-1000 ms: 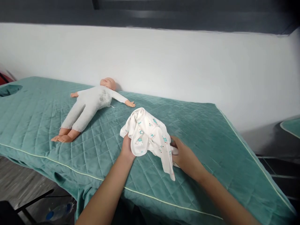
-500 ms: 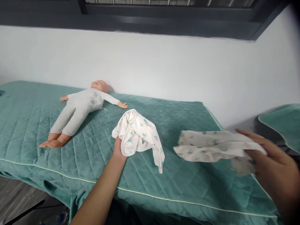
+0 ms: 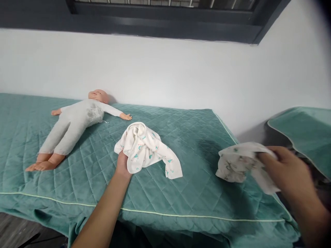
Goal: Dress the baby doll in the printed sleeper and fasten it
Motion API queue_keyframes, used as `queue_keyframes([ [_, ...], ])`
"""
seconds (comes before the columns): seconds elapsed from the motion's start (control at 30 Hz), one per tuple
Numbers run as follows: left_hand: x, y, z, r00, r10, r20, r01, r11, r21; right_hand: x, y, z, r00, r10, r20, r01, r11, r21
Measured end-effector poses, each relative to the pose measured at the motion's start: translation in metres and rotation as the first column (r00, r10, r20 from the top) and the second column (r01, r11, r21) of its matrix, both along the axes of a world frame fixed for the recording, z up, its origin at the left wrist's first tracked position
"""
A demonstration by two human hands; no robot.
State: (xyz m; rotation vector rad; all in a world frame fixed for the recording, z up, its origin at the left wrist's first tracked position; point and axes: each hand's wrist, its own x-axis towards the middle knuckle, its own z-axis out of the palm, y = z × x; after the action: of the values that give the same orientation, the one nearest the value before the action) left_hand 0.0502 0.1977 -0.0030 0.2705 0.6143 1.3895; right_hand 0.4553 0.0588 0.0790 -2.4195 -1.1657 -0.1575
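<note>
My left hand [image 3: 123, 163] is closed on a white baby shirt [image 3: 144, 151] with small green and orange prints. The shirt is bunched up over the fingers, and one sleeve hangs to the right. My right hand [image 3: 289, 168], out at the bed's right end, grips a second white printed baby garment [image 3: 238, 160] by its edge. This one dangles loosely and is blurred, so its exact kind is unclear. A baby doll [image 3: 77, 117] in a white cloth body lies on its back to the left, arms spread, apart from both hands.
A green quilted cover [image 3: 176, 199] with pale piping spreads over the bed. Behind it rises a white wall [image 3: 165, 72] below a dark window frame [image 3: 160, 26]. Another green padded piece [image 3: 305, 127] stands beyond the right end.
The view has swung slightly right, so the doll and the shirt sit further left. In my right hand the garment has swung from stretched out to hanging in a bunch.
</note>
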Motion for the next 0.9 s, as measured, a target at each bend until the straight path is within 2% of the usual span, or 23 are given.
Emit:
queue_keyframes([
  [0.07,0.001,0.000,0.000,1.000,0.013,-0.004,-0.013,1.000,0.010,-0.011,0.030,-0.024,0.991,-0.002,-0.132,-0.004,0.999,-0.047],
  [0.1,0.001,0.000,0.000,1.000,0.013,-0.005,-0.013,1.000,0.016,-0.018,0.042,-0.035,0.987,0.043,-0.155,-0.053,0.997,-0.058],
  [0.17,0.002,-0.001,0.001,1.000,0.004,-0.007,-0.004,1.000,0.024,-0.032,0.060,-0.053,0.980,0.144,-0.138,-0.158,0.983,-0.094],
  [0.3,0.002,-0.001,0.001,0.999,0.011,-0.032,-0.010,1.000,0.021,-0.050,0.076,-0.071,0.982,0.164,-0.090,-0.179,0.964,-0.197],
  [0.4,0.002,0.000,0.002,1.000,-0.005,-0.021,0.006,1.000,0.012,-0.057,0.071,-0.075,0.980,0.196,-0.039,-0.200,0.952,-0.233],
  [0.6,0.000,0.002,-0.002,0.996,-0.089,0.023,0.089,0.996,-0.009,-0.066,0.030,-0.083,0.954,0.276,0.121,-0.245,0.944,-0.222],
  [0.67,0.000,0.002,-0.004,0.996,-0.090,0.023,0.090,0.996,-0.007,-0.063,0.022,-0.083,0.951,0.287,0.115,-0.259,0.942,-0.213],
  [0.8,0.001,0.001,-0.005,0.997,-0.071,0.021,0.071,0.997,-0.008,-0.040,0.024,-0.069,0.954,0.292,0.063,-0.279,0.947,-0.159],
  [0.9,0.001,0.000,-0.004,0.998,-0.064,0.010,0.063,0.998,0.015,-0.013,0.027,-0.049,0.971,0.216,0.100,-0.204,0.972,-0.120],
])
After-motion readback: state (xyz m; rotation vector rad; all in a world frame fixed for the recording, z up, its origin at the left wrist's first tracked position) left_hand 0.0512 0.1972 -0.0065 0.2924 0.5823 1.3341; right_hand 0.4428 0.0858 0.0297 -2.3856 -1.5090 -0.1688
